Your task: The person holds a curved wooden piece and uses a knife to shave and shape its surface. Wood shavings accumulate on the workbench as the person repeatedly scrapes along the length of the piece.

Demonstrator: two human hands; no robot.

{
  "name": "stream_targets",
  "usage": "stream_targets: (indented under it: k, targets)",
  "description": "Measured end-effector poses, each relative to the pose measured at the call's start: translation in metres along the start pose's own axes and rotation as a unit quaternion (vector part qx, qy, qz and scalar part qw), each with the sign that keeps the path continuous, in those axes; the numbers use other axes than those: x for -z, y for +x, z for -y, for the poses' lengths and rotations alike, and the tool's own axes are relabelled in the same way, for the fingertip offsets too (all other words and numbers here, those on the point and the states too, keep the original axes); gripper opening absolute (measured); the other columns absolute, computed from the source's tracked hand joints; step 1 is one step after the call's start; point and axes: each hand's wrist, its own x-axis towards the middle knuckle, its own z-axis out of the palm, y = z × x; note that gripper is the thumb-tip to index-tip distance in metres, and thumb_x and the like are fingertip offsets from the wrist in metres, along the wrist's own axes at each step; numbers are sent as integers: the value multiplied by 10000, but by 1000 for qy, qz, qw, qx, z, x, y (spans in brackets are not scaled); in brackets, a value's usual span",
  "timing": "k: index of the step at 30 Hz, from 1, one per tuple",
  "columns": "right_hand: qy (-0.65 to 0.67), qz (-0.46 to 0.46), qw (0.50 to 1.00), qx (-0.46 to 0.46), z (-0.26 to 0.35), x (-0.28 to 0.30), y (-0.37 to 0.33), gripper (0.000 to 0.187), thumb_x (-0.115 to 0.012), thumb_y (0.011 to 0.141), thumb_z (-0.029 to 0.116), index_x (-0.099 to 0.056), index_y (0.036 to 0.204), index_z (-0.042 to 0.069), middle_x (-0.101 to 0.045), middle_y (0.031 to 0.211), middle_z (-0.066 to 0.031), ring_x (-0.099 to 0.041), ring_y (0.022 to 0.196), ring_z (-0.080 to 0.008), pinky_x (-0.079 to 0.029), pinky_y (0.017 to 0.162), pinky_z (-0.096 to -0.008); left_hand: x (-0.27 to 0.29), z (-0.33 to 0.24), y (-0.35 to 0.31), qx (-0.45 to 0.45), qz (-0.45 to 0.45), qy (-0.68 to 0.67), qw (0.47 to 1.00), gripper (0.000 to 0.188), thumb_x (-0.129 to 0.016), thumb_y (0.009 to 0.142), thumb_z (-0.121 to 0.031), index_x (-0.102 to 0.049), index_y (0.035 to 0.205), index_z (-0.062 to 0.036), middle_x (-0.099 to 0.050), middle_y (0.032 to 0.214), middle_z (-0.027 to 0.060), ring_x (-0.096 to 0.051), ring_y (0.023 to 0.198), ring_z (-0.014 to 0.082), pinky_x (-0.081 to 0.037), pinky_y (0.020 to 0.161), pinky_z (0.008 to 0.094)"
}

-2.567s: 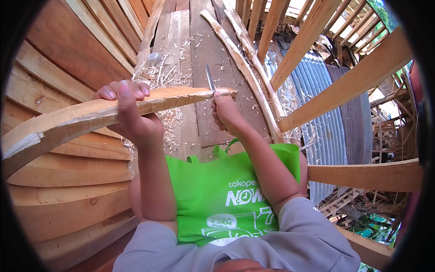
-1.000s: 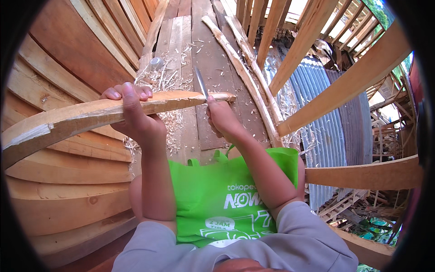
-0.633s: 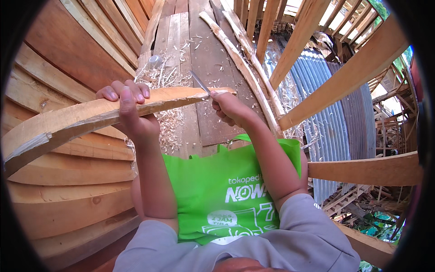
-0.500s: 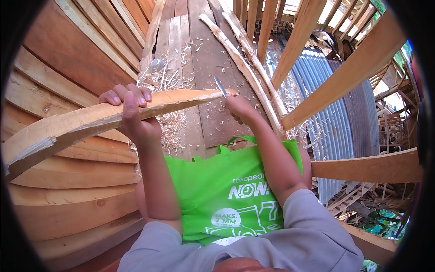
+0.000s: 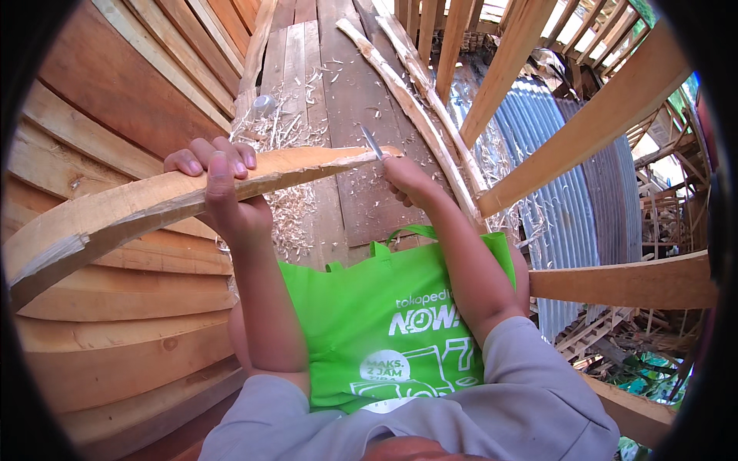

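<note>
A long curved wooden plank runs from the lower left up to the middle of the view. My left hand grips it from below, with the fingers wrapped over its top edge. At the plank's far tip, my right hand is closed on a knife whose blade points up and touches the wood. A bright green cloth bag lies on my lap under both forearms.
Stacked curved hull planks rise on the left. Wood shavings litter the plank floor below. Bare wooden ribs cross at the right, over corrugated metal sheeting. Two rough poles lie on the floor.
My right hand has kept working the knife back and forth at the plank's tip, its blade angle shifting. My left hand has held the plank in the same place.
</note>
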Motion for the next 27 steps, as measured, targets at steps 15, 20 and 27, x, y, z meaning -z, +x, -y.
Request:
stream_targets:
  k: [15,20,27]
  targets:
    - [50,0,998,-26,1,-7,-2,391,-361,1022,394,-481,827,77,-392,617,3,-340,489,-120,-293,441,-329,0,2,-2,1,-4,-7,1000,247,-580,860,-48,-395,941,-191,-376,729,-45,-415,666,72,-408,673,273]
    - [52,90,995,16,18,-16,-29,319,-371,1000,330,-477,847,70,-337,587,25,-278,463,-100,-231,417,-329,5,-3,-3,5,-3,3,1000,230,-577,868,-57,-414,936,-204,-378,728,-53,-417,673,66,-401,672,270]
    - [-40,-35,999,0,13,-26,-29,302,-367,999,273,-539,1053,31,-382,616,0,-359,500,-118,-300,445,-330,7,-3,-5,3,-15,11,1000,233,-580,859,-48,-409,924,-193,-383,728,-52,-416,663,68,-400,664,264]
